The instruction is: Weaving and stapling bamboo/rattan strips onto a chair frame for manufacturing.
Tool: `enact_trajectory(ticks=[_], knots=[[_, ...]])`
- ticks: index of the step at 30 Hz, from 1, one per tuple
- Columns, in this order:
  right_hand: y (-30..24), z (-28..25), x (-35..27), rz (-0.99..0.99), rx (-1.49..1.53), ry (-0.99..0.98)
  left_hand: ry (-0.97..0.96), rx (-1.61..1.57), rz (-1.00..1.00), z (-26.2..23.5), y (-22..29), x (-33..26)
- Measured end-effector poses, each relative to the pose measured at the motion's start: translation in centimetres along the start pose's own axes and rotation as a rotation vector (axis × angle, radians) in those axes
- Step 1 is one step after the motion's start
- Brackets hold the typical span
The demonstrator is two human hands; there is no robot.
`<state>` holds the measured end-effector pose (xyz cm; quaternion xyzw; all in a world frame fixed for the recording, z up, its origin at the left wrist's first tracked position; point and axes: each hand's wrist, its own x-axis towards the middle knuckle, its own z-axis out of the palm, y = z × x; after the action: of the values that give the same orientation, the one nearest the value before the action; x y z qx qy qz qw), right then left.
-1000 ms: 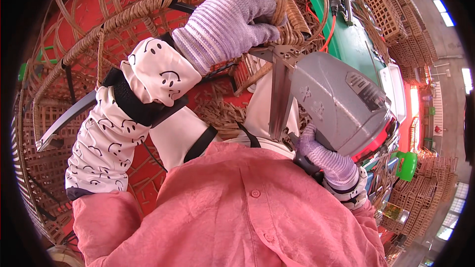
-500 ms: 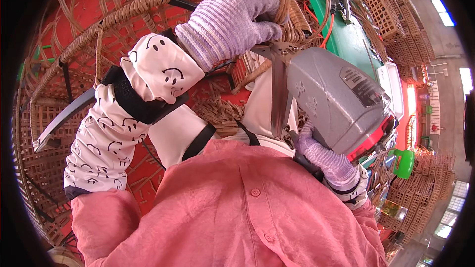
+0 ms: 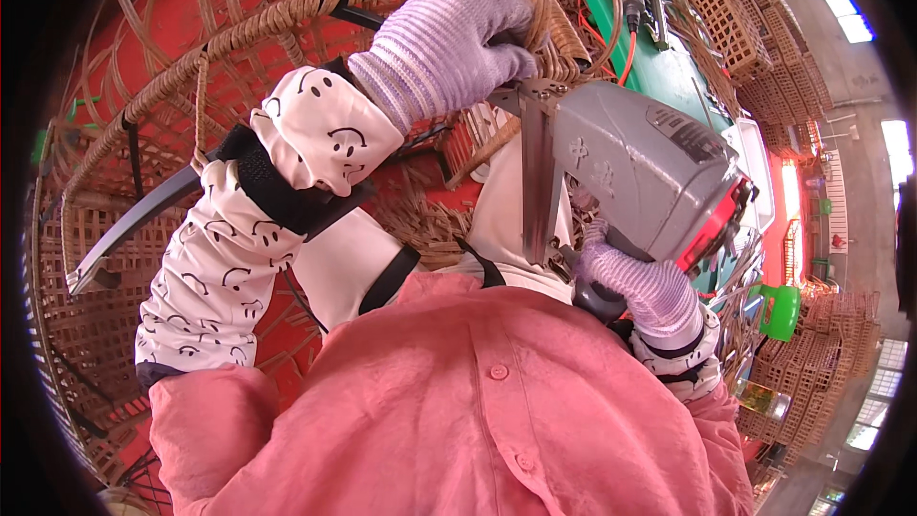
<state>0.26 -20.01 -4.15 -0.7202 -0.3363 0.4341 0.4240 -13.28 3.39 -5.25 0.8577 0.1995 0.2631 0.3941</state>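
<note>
A grey nail gun [image 3: 659,167] is being held in front of the lap, its dark handle [image 3: 600,301] being wrapped by the gloved right hand [image 3: 642,282]; whether the trigger is being pressed cannot be told. At the wrapped rim [image 3: 258,29] of an open rattan frame, a bundle of rattan strands [image 3: 541,0] is being gripped between the thumb and curled fingers of the left hand [image 3: 449,48]. The tool's metal nose [image 3: 540,91] is being held just below that thumb; contact with the rattan cannot be made out. Clean work, it is judged, is depending on 3 points: the strands are being pinched tight, the nose is being set square, and the left thumb, now lying very close, is being placed out of the nose's line. Beneath the 2 hands, rattan scraps [image 3: 420,220] are being left bare to view.
</note>
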Motion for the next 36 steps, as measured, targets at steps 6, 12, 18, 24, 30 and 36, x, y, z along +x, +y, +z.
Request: enact_trajectory(ticks=[6, 12, 18, 24, 30, 36], knots=[[-2.5, -1.2, -0.9, -0.156, -0.083, 0.11, 0.013, 0.415, 0.15, 0.4, 0.7, -0.8], [-0.2, -9.8, 1.2, -0.052, -0.144, 0.302, -0.299, 0.696, -0.128, 0.8, 1.7, 0.0], [8.3, -20.4, 9.0, -0.028, -0.961, 0.57, -0.33, 0.715, -0.131, 0.4, 2.1, -0.2], [8.9, -21.6, 14.7, 0.376, -1.128, 0.586, -0.308, 0.746, -0.09, 0.4, 1.9, 0.2], [6.9, -22.3, 14.2, 0.088, -1.07, 0.443, -0.232, 0.709, -0.231, 0.3, 3.6, -1.2], [15.4, -33.4, 5.5, 0.402, -1.005, 0.928, -0.071, 0.635, -0.074, -2.5, -0.8, 0.8]])
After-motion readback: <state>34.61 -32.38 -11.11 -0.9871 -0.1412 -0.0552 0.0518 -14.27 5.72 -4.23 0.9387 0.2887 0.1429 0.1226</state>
